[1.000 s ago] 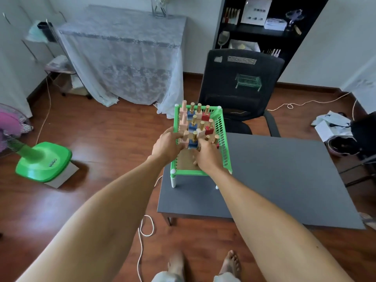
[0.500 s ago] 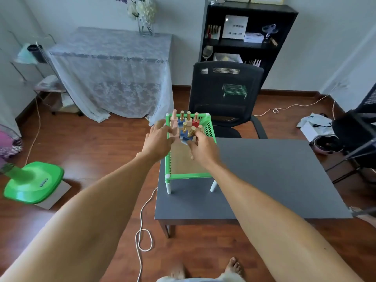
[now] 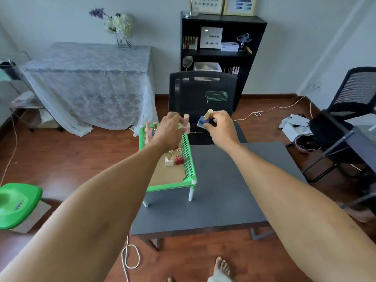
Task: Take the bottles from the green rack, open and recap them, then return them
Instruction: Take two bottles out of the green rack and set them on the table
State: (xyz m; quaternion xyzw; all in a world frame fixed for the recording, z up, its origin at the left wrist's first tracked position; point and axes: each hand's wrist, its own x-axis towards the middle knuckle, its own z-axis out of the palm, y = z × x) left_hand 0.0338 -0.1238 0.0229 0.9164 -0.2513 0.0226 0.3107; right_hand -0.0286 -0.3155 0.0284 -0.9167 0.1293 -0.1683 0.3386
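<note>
At the far left a green fan base (image 3: 16,206) sits on the wooden floor, well apart from the work. Next comes the green rack (image 3: 188,159), standing on white legs at the left end of the grey table (image 3: 234,190); at least 2 small bottles remain visible near its right wall, a cream bottle (image 3: 169,161) and just beside it a red bottle (image 3: 179,159), with more pink ones at the far left corner partly hidden by the arm. The left hand (image 3: 169,132) is raised over the rack with its fingers curled around a pink bottle (image 3: 186,125), held upright and clear of the rack. To its right the right hand (image 3: 220,127) pinches a blue bottle (image 3: 203,122) by its square base, tilted so the gold cap (image 3: 208,114) leans up and away, lifted over the table's far edge in front of the black chair (image 3: 203,94). These look like small nail-polish bottles: probably light, rigid and glass-bodied, so breakable if dropped, with smooth sides that could slip. The sensible hold seems to be the flat faces of the square base for 1 hand, leaving the tall narrow cap free for twisting. With both hands already full, 1 bottle will likely need setting down before either cap can be turned.
</note>
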